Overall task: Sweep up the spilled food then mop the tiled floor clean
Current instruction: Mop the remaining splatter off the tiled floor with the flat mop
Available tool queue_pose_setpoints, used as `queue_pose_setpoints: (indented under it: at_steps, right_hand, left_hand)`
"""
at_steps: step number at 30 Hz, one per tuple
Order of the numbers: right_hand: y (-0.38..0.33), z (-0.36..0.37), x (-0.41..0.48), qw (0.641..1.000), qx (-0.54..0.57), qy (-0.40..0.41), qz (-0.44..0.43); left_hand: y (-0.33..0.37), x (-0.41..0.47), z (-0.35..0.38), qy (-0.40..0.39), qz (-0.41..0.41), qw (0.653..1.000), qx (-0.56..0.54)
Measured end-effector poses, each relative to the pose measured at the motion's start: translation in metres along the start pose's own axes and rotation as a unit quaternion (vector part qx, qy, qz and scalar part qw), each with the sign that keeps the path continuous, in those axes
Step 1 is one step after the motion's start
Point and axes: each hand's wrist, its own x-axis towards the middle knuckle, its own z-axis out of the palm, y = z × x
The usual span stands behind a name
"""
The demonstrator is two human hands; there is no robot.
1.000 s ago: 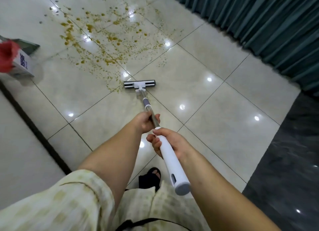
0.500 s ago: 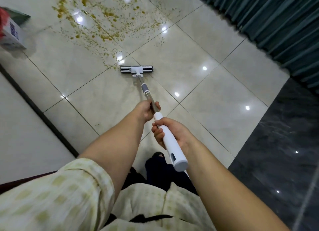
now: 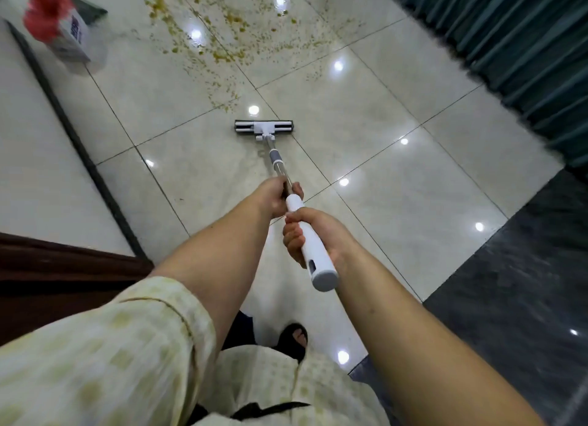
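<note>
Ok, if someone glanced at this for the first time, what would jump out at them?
Probably the yellowish spilled food scattered over the glossy tiled floor at the top of the view. Next, the flat mop resting just short of that mess, its white handle held by the left hand ahead of the right hand. A dark green curtain lines the right edge.

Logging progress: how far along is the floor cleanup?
Early. Done: nothing evident; spilled food is scattered across the tiles. In hand: left hand and right hand hold the mop, its head just short of the spill. Left: clearing the spill, then mopping.
</note>
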Motion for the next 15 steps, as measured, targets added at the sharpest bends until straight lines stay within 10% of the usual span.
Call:
queue_pose_setpoints:
  at_steps: [15]
  right_hand:
    - [-0.017, -0.022, -0.024, 0.998, -0.047, -0.044, -0.010]
  left_hand:
    - [-0.021, -0.004, 0.033, 0.060, 0.027, 0.997, 0.027]
